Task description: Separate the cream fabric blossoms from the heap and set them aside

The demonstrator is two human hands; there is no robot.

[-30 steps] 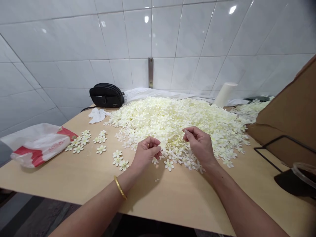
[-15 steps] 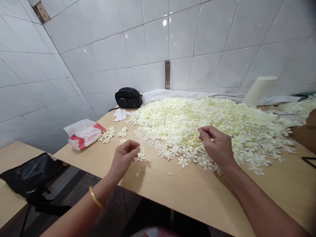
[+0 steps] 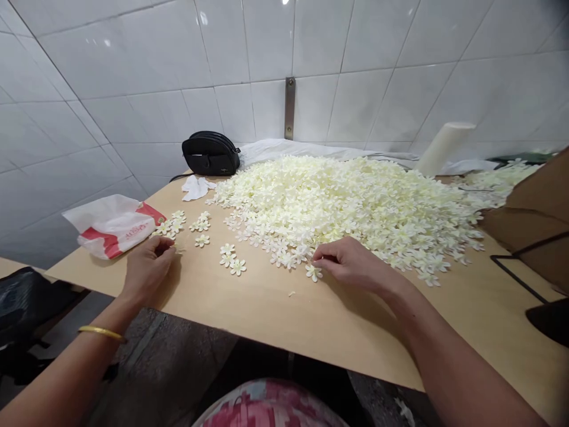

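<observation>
A large heap of white-and-yellow artificial flowers (image 3: 338, 207) spreads across the wooden table. At its front edge, my right hand (image 3: 355, 264) pinches a single loose flower (image 3: 313, 272) by its petal. My left hand (image 3: 149, 267) is over the table's left side, thumb and fingers pressed together. A pale, blurred bit shows at those fingertips, too small to name. Just beyond that hand lies a small cluster of flowers (image 3: 172, 224) beside a white-and-red paper bag (image 3: 120, 225). Between my hands rest several separate flowers (image 3: 228, 259).
At the back stand a black pouch (image 3: 211, 153) and a leaning white cylinder (image 3: 446, 148). A crumpled white tissue (image 3: 195, 187) lies before the pouch. On the right are a brown cardboard piece (image 3: 533, 207) and a black metal frame (image 3: 518, 279). A tiny scrap (image 3: 291, 293) lies near the front.
My left hand has moved left toward the paper bag, leaving flowers on the table where it was. My right hand has come down and left to a flower at the heap's edge. The view has shifted.
</observation>
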